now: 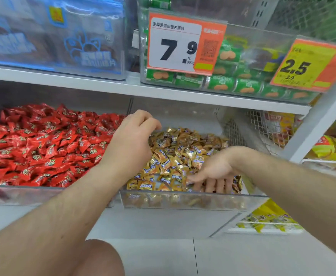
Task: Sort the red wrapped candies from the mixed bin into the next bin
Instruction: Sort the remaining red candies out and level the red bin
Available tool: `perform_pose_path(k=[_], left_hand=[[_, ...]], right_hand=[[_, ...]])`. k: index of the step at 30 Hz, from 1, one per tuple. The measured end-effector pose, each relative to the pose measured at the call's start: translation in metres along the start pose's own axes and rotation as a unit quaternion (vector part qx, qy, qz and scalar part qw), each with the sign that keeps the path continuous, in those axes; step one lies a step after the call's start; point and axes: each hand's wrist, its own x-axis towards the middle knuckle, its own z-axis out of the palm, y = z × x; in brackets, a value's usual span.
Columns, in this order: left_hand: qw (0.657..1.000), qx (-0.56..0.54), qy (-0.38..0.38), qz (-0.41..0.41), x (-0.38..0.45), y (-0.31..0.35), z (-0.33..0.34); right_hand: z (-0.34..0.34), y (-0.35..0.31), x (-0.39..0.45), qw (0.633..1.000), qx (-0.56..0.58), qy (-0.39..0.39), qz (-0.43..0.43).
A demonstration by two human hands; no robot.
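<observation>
A white lower shelf [163, 222] carries two clear plastic bins side by side. The left bin [23, 193] is heaped with red wrapped candies [43, 144]; the right bin [183, 202], touching or just beside it, holds gold wrapped candies [183, 152]. Above them a white upper shelf [123, 88] carries two more clear bins: one on the left [111, 75] with blue bags [53, 30] inside, one on the right [262, 32] packed with green packets [221, 83]. Two orange price tags hang on the front of that right bin, one reading 7.9 [185, 44], the other 2.5 [312, 65]. Below the shelves lies a pale tiled floor [242, 259].
</observation>
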Motion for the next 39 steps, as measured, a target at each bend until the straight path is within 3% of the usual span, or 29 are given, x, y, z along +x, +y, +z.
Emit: perform_pose_path(k=[5,9,11,14,16,20,23,26,28,32,36,37,39], left_hand=[[1.0,-0.011,-0.026,-0.004,0.011,0.011,0.005],[0.998,-0.025,-0.055,-0.006,0.013,0.019,0.016],[0.996,-0.027,-0.079,-0.01,0.009,0.023,0.023],[0.995,-0.019,-0.098,-0.004,0.001,0.025,0.027],[0.996,0.004,-0.087,0.0,-0.003,0.025,0.025],[0.996,0.078,-0.029,-0.039,-0.007,0.022,0.019],[0.992,0.109,0.001,-0.065,-0.007,0.019,0.015],[0.986,0.14,-0.009,-0.089,-0.005,0.014,0.012],[0.985,0.128,-0.033,-0.113,-0.005,0.01,0.008],[0.981,0.071,-0.055,-0.17,-0.005,0.011,0.001],[0.977,0.072,-0.061,-0.192,-0.006,0.012,0.004],[0.976,0.071,-0.06,-0.196,-0.006,0.012,0.004],[0.976,0.071,-0.052,-0.201,-0.005,0.014,0.003]], right_hand=[[-0.018,0.019,-0.005,0.974,0.135,0.16,-0.089],[-0.019,0.03,-0.024,0.94,0.198,0.239,-0.141],[-0.012,0.033,-0.027,0.964,0.158,0.195,-0.091],[0.004,0.035,-0.016,0.996,0.087,0.031,0.012],[0.008,0.036,-0.01,0.996,0.071,0.028,0.047],[-0.011,0.041,-0.027,0.974,0.129,0.185,-0.006],[-0.025,0.037,-0.035,0.91,0.218,0.339,-0.094],[-0.019,0.02,-0.018,0.886,0.106,0.425,-0.156],[-0.008,0.008,-0.001,0.911,0.014,0.368,-0.187],[0.011,0.001,0.022,0.952,-0.157,0.231,-0.129],[0.009,0.012,-0.002,0.973,-0.183,0.118,-0.071],[0.005,0.013,-0.01,0.971,-0.196,0.123,-0.057],[-0.002,0.011,-0.019,0.958,-0.177,0.209,-0.082]])
